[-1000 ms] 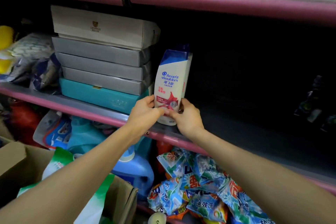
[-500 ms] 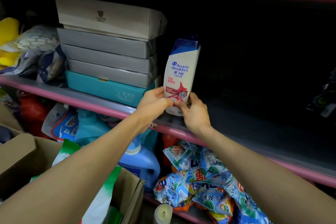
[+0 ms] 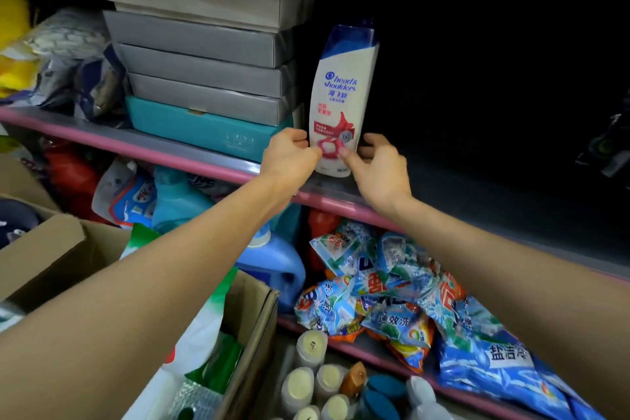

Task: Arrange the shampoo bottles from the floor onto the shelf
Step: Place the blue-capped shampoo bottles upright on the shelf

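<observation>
Shampoo bottle (image 3: 342, 95): white with a blue top, standing upright near the front edge of the pink-edged shelf (image 3: 191, 160), just right of the box stack
Left hand (image 3: 289, 155): at the bottle's lower left, fingers (image 3: 308, 143) curled and pressed together, tips touching the bottle's side
Right hand (image 3: 378, 167): at the bottle's lower right, thumb on the front label, the other fingers (image 3: 375, 140) bent round the right side; bottle pinched between the two hands
Box stack (image 3: 204, 58): a beige box on top, three grey boxes under it, a teal box (image 3: 204, 128) at the bottom, all on the same shelf
Shelf to the right of the bottle: dark, contents hard to make out
Lower shelf: blue detergent jug (image 3: 276, 262) behind the left forearm, heap of blue and orange detergent packets (image 3: 385, 297) to its right
Cardboard box (image 3: 252, 324): open, at lower left, holding a green and white bag (image 3: 201, 344)
Floor bottles (image 3: 317, 382): a cluster seen from above at bottom centre, pale caps, one orange, some blue; which are shampoo I cannot tell
</observation>
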Demonstrator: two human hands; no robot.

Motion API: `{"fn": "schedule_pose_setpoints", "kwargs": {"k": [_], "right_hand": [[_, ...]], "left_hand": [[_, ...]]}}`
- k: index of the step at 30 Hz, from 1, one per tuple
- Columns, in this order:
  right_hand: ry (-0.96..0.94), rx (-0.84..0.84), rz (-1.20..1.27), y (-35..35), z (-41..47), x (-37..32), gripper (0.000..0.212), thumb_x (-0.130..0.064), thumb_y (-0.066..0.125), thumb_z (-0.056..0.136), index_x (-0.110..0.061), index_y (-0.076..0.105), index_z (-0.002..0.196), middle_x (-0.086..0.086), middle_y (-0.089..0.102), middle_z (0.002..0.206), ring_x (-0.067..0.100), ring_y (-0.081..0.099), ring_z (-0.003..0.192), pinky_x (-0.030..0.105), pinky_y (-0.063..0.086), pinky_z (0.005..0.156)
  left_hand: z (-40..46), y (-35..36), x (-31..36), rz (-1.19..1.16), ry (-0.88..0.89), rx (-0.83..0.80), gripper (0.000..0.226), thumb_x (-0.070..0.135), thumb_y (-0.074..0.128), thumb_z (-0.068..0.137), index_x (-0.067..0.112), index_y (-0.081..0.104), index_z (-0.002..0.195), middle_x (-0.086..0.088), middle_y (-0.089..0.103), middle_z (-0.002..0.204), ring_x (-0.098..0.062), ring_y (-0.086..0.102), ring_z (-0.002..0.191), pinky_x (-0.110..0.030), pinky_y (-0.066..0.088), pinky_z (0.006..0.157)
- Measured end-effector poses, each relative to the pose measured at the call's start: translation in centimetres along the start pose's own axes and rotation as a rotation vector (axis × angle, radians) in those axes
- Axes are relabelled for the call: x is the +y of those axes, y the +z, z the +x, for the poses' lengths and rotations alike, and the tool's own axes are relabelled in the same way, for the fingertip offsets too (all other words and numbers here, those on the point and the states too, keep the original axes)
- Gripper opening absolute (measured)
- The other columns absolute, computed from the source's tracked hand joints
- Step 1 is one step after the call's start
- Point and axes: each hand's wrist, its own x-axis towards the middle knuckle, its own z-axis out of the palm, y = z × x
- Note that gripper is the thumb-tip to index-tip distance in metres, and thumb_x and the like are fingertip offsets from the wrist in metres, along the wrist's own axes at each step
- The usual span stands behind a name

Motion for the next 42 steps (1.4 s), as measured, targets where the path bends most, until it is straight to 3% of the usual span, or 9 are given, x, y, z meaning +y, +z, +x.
{"fn": "schedule_pose_setpoints", "kwargs": {"k": [4,8,14,21,25,27,30,33,42], "right_hand": [[-0.111,0.045,0.085,-1.8,-3.9,-0.4,0.038,-0.021,0.061,0.091,-0.012,0.053,0.127,0.001,0.065,0.113,0.009,0.062,0.102,0.025,0.051,0.092],[-0.138,-0.009,0.200,-2.2,-9.2,0.1,0.027,-0.014,0.060,0.091,-0.012,0.059,0.117,-0.002,0.066,0.101,-0.002,0.062,0.092,0.004,0.046,0.080],[0.047,-0.180,0.171,-0.4,-16.2,4.5,0.023,-0.015,0.061,0.091,-0.012,0.061,0.114,0.000,0.068,0.099,0.007,0.064,0.089,0.020,0.051,0.083],[0.249,-0.422,-0.035,1.8,-24.4,13.1,0.027,-0.024,0.065,0.089,-0.010,0.063,0.112,0.003,0.069,0.105,0.012,0.063,0.093,0.025,0.050,0.086],[0.458,-0.508,-0.228,1.9,-27.5,18.0,0.033,-0.030,0.061,0.091,-0.010,0.061,0.118,0.006,0.067,0.116,0.022,0.062,0.107,0.031,0.048,0.091],[0.498,-0.647,-0.393,2.2,-28.8,19.8,0.035,-0.031,0.059,0.092,-0.012,0.059,0.120,0.009,0.065,0.117,0.025,0.060,0.108,0.034,0.049,0.090],[0.506,-0.767,-0.480,2.9,-31.2,21.4,0.028,-0.029,0.056,0.092,-0.015,0.060,0.116,0.007,0.063,0.110,0.025,0.061,0.101,0.035,0.052,0.082],[0.474,-0.673,-0.555,2.8,-33.0,22.2,0.025,-0.024,0.052,0.093,-0.021,0.060,0.116,0.003,0.061,0.116,0.022,0.058,0.105,0.035,0.051,0.085],[0.183,-0.917,-0.958,0.7,-35.0,25.2,0.066,-0.015,0.058,0.085,-0.022,0.030,0.144,0.002,0.038,0.145,0.022,0.039,0.130,0.034,0.034,0.108]], "left_hand": [[-3.5,-0.9,-0.7,-0.038,0.009,0.031,0.021,0.011,0.060,0.086,0.017,0.062,0.106,0.002,0.067,0.097,-0.015,0.063,0.095,-0.040,0.052,0.093],[-8.1,-1.1,-2.7,0.004,0.041,0.000,0.013,0.013,0.060,0.086,0.019,0.064,0.097,0.000,0.067,0.089,-0.017,0.066,0.091,-0.040,0.053,0.090],[-14.8,-0.8,-8.9,0.228,0.068,-0.138,0.012,0.010,0.060,0.087,0.015,0.067,0.095,0.005,0.067,0.088,-0.001,0.060,0.077,-0.009,0.044,0.074],[-22.3,-1.6,-20.3,0.506,-0.250,-0.300,0.016,0.018,0.060,0.088,0.016,0.067,0.103,-0.005,0.071,0.102,-0.020,0.066,0.094,-0.027,0.049,0.083],[-25.0,-2.5,-24.9,0.663,-0.332,-0.458,0.021,0.032,0.062,0.087,0.027,0.065,0.107,-0.005,0.065,0.105,-0.025,0.062,0.098,-0.032,0.049,0.085],[-25.8,-2.9,-26.4,0.737,-0.332,-0.516,0.026,0.035,0.063,0.085,0.029,0.064,0.110,-0.007,0.061,0.105,-0.026,0.060,0.100,-0.033,0.048,0.086],[-26.8,-2.9,-27.7,0.783,-0.348,-0.567,0.039,0.040,0.064,0.083,0.031,0.057,0.121,-0.004,0.054,0.114,-0.024,0.056,0.105,-0.035,0.047,0.090],[-27.2,-2.2,-28.5,0.864,-0.331,-0.590,0.045,0.039,0.063,0.085,0.031,0.048,0.127,-0.002,0.048,0.125,-0.024,0.051,0.113,-0.040,0.047,0.091],[-28.0,-0.7,-29.9,1.050,-0.334,-0.602,0.052,0.031,0.056,0.090,0.023,0.032,0.135,-0.007,0.047,0.127,-0.029,0.055,0.109,-0.042,0.049,0.085]]}}
